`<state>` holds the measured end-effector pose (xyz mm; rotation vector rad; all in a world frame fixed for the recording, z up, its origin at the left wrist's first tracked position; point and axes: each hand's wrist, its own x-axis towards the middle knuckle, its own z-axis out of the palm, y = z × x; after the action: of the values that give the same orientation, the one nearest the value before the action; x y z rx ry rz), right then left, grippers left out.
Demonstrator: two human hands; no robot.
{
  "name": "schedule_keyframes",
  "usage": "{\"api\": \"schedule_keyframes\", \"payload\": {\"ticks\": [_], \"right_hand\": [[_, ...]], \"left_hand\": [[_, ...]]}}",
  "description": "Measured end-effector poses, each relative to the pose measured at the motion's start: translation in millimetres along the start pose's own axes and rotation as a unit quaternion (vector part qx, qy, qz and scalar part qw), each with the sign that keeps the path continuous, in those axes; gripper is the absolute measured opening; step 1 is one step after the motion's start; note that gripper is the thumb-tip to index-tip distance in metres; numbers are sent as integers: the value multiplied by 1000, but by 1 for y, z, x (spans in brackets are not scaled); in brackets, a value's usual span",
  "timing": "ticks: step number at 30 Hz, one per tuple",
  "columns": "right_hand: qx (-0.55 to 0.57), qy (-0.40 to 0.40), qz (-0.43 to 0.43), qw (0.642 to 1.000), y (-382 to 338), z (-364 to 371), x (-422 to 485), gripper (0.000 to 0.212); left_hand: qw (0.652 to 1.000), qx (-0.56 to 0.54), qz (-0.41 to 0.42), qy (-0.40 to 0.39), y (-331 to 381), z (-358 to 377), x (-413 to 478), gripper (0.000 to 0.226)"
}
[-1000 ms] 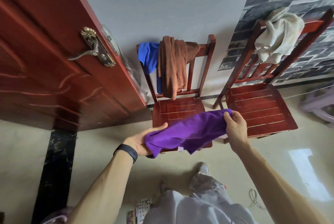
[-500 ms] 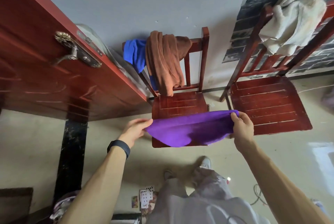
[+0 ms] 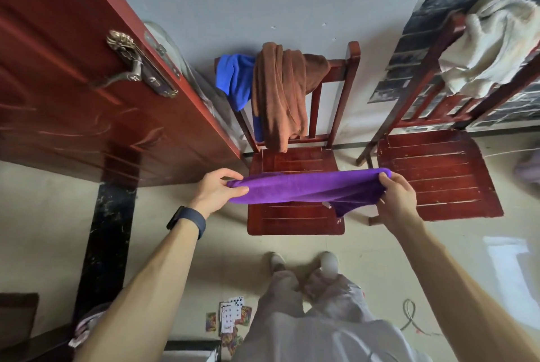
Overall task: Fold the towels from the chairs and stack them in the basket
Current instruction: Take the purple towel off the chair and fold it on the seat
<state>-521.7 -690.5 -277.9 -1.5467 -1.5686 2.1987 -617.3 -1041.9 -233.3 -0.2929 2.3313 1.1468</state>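
A purple towel (image 3: 306,187) is stretched flat between my hands above the seat of the middle red chair (image 3: 295,218). My left hand (image 3: 217,190) pinches its left end and my right hand (image 3: 399,201) grips its right end, where a corner hangs down. On that chair's backrest hang a brown towel (image 3: 282,92) and a blue towel (image 3: 235,79). A cream towel (image 3: 491,54) is draped over the back of the right red chair (image 3: 438,174). No basket is in view.
A red wooden door (image 3: 87,92) with a brass handle (image 3: 137,69) stands open on the left, close to the middle chair. Playing cards (image 3: 229,318) lie on the floor by my feet. A cord (image 3: 409,318) lies on the floor at lower right.
My hands have moved apart and pulled the purple towel taut into a flat, level band. The view has shifted closer to the chairs.
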Motion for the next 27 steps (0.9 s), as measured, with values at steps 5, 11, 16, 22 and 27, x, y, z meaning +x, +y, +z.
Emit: {"api": "schedule_keyframes", "payload": {"ticks": [5,11,16,22,27], "right_hand": [[-125,-1,-87,988,13,-3,-23,35],[-246,-44,-130,959,49,-29,-60,37],[-377,-19,-158,912,68,-41,-60,28],[-485,-6,-166,859,61,-6,14,20],[-480,-1,-82,874,85,30,135,35]], "left_hand": [[986,-162,-27,-40,-22,-9,-10,40],[978,176,45,-103,-89,-2,-25,34],[947,288,116,-81,-95,-10,-16,13],[974,206,41,-85,-82,9,52,8],[985,166,-37,-37,-103,49,143,12]]}}
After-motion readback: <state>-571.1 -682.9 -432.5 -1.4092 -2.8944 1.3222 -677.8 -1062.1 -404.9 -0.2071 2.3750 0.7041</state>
